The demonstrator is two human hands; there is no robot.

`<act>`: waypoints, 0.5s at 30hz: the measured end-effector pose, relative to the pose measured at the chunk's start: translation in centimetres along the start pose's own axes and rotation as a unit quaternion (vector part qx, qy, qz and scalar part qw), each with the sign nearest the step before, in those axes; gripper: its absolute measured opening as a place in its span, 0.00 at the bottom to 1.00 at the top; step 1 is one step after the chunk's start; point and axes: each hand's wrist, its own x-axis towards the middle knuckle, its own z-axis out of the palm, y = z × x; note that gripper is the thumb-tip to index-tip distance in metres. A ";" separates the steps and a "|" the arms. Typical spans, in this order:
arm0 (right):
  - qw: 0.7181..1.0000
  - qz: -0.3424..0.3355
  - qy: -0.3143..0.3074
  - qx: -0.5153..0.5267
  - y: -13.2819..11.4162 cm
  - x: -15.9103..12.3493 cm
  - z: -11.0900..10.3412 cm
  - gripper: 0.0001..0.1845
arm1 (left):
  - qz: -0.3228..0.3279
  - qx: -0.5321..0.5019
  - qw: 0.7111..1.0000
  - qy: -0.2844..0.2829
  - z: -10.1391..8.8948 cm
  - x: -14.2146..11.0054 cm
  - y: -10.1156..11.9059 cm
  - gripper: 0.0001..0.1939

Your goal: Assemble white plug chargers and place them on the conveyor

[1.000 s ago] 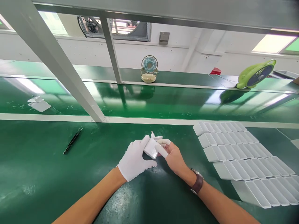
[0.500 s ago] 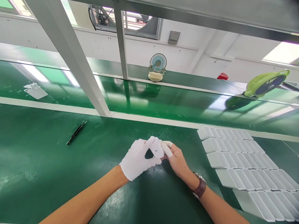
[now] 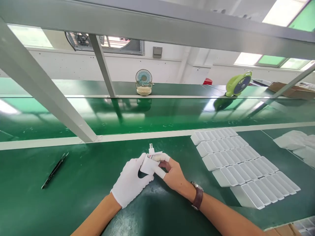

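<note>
My left hand (image 3: 129,182), in a white glove, and my right hand (image 3: 173,175), bare with white finger cots and a brown watch at the wrist, both grip a small white plug adapter (image 3: 150,163) just above the green bench top. Its two metal prongs point up and away from me. The fingers of both hands are pinched round its white body. Rows of similar white housings (image 3: 240,167) lie side by side on the bench to the right of my right hand.
Black tweezers (image 3: 54,169) lie on the green mat at the left. A grey slanted frame post (image 3: 46,95) rises from the white rail. On the far shelf stand a small blue desk fan (image 3: 144,82) and a green fan (image 3: 238,84). More white parts (image 3: 296,142) lie far right.
The adapter has been turned in my hands, so its prongs now point upward. My view has swung, shifting the tweezers and housings leftward in the picture.
</note>
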 end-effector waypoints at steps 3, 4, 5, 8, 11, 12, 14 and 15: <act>0.987 -0.098 -0.046 -0.118 -0.5 -0.3 -0.3 0.13 | 0.006 -0.001 1.000 0.000 0.2 0.1 -0.3 0.20; 0.978 -0.124 -0.072 -0.153 -0.6 -0.4 -0.5 0.15 | -0.003 -0.002 1.000 -0.001 0.2 0.1 -0.3 0.16; 0.967 -0.145 -0.097 -0.185 -0.6 -0.5 -0.6 0.17 | -0.014 -0.004 1.000 0.002 0.2 0.0 -0.3 0.12; 0.946 -0.158 -0.111 -0.260 -0.2 -0.7 -1.0 0.21 | -0.044 0.002 0.999 0.027 0.1 0.2 -0.3 0.10; 0.928 -0.149 -0.069 -0.335 0.7 -0.6 -1.5 0.23 | -0.066 0.036 0.995 0.060 -0.4 0.7 -0.5 0.11; 0.919 -0.156 -0.061 -0.357 1.0 -0.5 -1.6 0.23 | -0.077 0.052 0.993 0.072 -0.7 0.9 -0.7 0.11; 0.902 -0.182 -0.057 -0.387 1.5 -0.5 -1.6 0.23 | -0.102 0.082 0.987 0.090 -1.4 1.4 -1.1 0.12; 0.895 -0.198 -0.060 -0.396 1.7 -0.5 -1.5 0.22 | -0.117 0.094 0.984 0.097 -1.7 1.6 -1.3 0.13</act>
